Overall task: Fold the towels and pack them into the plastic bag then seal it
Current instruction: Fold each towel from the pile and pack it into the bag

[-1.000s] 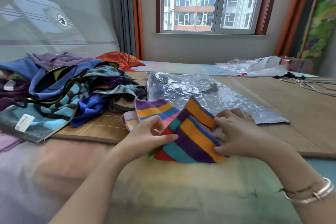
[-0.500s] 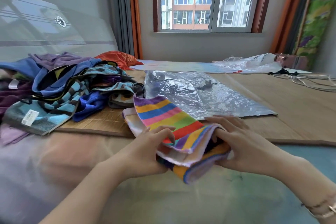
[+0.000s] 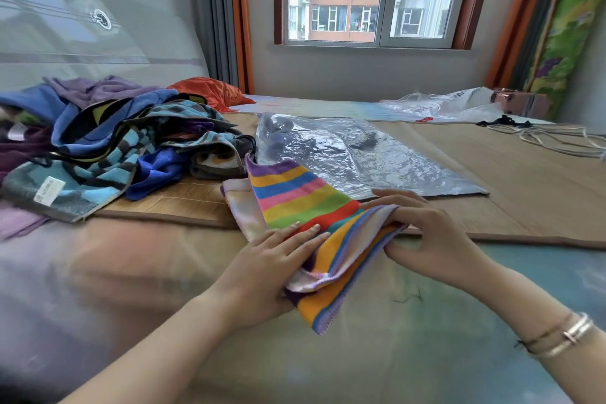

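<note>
A rainbow-striped towel (image 3: 295,200) lies partly folded on the bed in front of me. My left hand (image 3: 269,266) rests flat on its near left part, fingers straight. My right hand (image 3: 423,233) holds the doubled layers at the towel's right edge between thumb and fingers. Just behind the towel a clear plastic bag (image 3: 360,154) lies flat on the bamboo mat (image 3: 524,187). A heap of unfolded towels (image 3: 98,141) in blue, purple and black sits at the left.
An orange cloth (image 3: 210,92) lies behind the heap. A second crumpled plastic bag (image 3: 442,105) and some cables (image 3: 551,138) lie at the far right. A window and curtains stand beyond the bed.
The towel's raised fold has been laid down and flattened. My left hand went from gripping the edge to lying flat on top, and my right hand slid to the right edge.
</note>
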